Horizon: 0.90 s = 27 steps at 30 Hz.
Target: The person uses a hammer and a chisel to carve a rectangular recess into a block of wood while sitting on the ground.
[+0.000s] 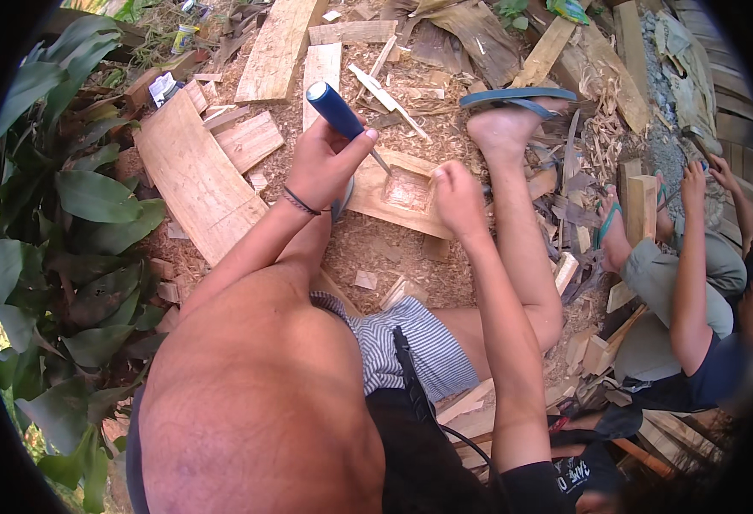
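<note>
My left hand is closed round a chisel with a blue handle and a thin metal shaft. The handle leans up and away to the left, and the shaft points down to the right. Its tip meets the near-left edge of a shallow square recess in a wooden board. At the board's right end my right hand grips the edge, fingers curled and partly hidden. The board lies tilted between my legs, with a small wood piece under its near side.
Wide planks and offcuts lie on ground covered in shavings. Leafy plants border the left. My outstretched foot wears a blue flip-flop. At right, another person's arm reaches toward a tool near an upright wood block.
</note>
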Tool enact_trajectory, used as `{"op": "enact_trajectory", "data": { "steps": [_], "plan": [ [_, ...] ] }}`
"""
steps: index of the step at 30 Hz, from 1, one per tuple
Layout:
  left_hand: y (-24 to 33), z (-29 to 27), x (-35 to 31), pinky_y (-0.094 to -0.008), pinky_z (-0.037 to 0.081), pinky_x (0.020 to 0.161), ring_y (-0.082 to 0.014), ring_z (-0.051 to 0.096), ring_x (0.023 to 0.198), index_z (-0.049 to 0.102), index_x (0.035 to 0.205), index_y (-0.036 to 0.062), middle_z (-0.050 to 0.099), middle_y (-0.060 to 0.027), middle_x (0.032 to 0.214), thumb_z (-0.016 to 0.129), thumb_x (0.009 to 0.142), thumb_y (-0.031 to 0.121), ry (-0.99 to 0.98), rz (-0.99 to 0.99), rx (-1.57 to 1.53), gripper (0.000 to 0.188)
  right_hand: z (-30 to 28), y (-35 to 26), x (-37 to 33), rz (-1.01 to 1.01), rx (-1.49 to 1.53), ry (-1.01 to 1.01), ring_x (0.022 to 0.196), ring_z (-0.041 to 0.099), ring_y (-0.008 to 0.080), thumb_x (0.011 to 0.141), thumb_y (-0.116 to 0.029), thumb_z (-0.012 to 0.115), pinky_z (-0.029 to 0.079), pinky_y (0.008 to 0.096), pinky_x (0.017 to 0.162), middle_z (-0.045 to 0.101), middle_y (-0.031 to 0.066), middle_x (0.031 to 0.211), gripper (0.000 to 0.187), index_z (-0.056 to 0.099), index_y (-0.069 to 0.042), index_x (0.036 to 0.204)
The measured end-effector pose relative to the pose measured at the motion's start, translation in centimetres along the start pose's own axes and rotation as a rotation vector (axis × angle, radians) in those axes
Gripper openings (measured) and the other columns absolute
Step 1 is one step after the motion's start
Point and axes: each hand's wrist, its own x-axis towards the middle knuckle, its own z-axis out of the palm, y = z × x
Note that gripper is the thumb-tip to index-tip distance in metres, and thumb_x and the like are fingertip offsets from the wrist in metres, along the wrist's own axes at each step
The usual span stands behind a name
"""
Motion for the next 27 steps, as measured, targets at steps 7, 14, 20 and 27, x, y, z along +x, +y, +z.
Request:
{"op": "enact_trajectory", "data": {
  "steps": [7,14,20,27],
  "plan": [
    [-0.2,1.7,-1.1,-0.0330,0.051,0.090,-0.0172,0.063,0.104,0.050,0.112,0.0049,0.067,-0.0101,0.106,0.069,0.087,0.002,-0.322,-0.006,-0.160,0.032,-4.9,4.9,-1.1,-0.040,0.562,0.382,0.111,0.059,0.0264,0.098,-0.014,0.050,0.046,0.0347,0.094,0.057,0.0169,0.130,0.042,0.048,0.003,0.136],
    [-1.5,2.6,-0.7,-0.0333,0.051,0.091,-0.0160,0.063,0.105,0.046,0.109,0.0052,0.067,-0.0123,0.106,0.067,0.088,0.002,-0.516,-0.010,-0.083,0.030,-2.4,7.1,-8.4,0.148,-0.365,0.099,0.117,0.055,0.0377,0.091,-0.026,0.060,0.044,0.0426,0.098,0.057,0.0252,0.124,0.058,0.044,0.000,0.140],
    [-0.1,3.2,-0.7,-0.0336,0.051,0.091,-0.0161,0.063,0.105,0.042,0.109,0.0058,0.068,-0.0118,0.106,0.063,0.088,-0.002,-0.594,-0.087,-0.049,0.031,-1.0,6.2,-9.7,0.246,-0.471,0.085,0.109,0.056,0.0363,0.088,-0.025,0.066,0.047,0.0459,0.091,0.057,0.0189,0.116,0.063,0.041,-0.006,0.142],
    [1.0,4.3,0.7,-0.0304,0.054,0.077,-0.0160,0.066,0.095,0.042,0.102,0.0051,0.063,-0.0088,0.098,0.063,0.081,-0.003,-0.794,0.007,0.068,0.031,1.0,8.6,-10.0,0.188,-0.617,0.173,0.105,0.057,0.0360,0.087,-0.017,0.066,0.048,0.0461,0.088,0.054,0.0183,0.116,0.058,0.042,-0.007,0.139]
  ]
}}
